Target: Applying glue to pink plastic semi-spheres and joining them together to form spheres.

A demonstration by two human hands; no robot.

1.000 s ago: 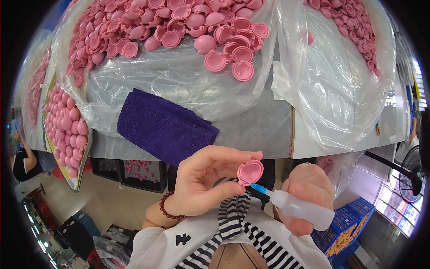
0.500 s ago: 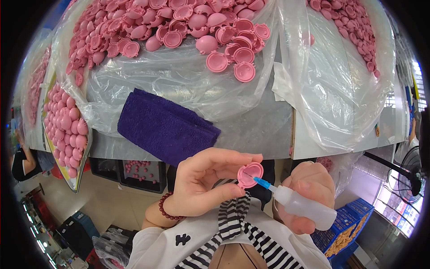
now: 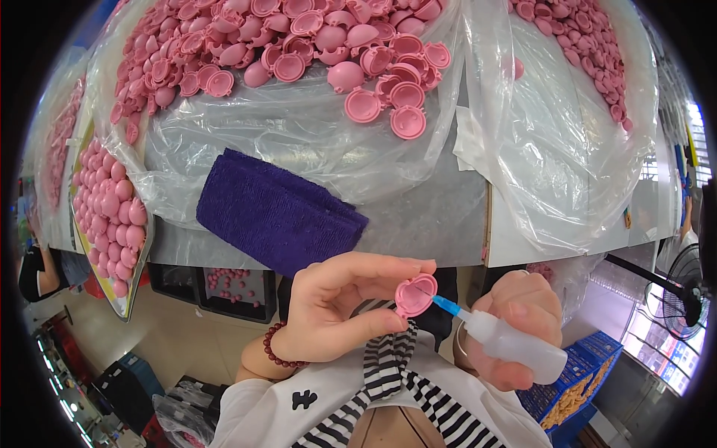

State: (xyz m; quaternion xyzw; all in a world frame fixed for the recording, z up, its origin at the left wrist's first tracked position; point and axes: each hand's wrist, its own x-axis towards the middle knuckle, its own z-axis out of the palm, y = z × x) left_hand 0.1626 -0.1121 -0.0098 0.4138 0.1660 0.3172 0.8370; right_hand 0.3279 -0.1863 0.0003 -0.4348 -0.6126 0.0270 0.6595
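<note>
Between the thumb and fingers of my left hand (image 3: 340,302) is a round pink plastic shell (image 3: 414,297), its hollow side facing up and to the right. A red bead bracelet circles that wrist. My right hand (image 3: 519,321) is wrapped round a translucent white squeeze bottle (image 3: 515,345) with a blue needle tip (image 3: 447,305). The thin needle reaches over the inside of the shell; whether it touches the surface I cannot tell. Both hands are just off the table's near edge. Beyond them lies a folded purple towel (image 3: 272,209).
Pink shells (image 3: 299,45) heap on clear plastic sheeting (image 3: 284,127) across the far table. More pink pieces fill a tray (image 3: 123,295) at the left. Black bins (image 3: 179,284) sit below the edge. A blue crate (image 3: 575,381) and a black fan (image 3: 683,295) stand at the right.
My right hand has shifted slightly right with the bottle, drawing the needle toward the shell's right rim. The shell has turned a little in my left fingers.
</note>
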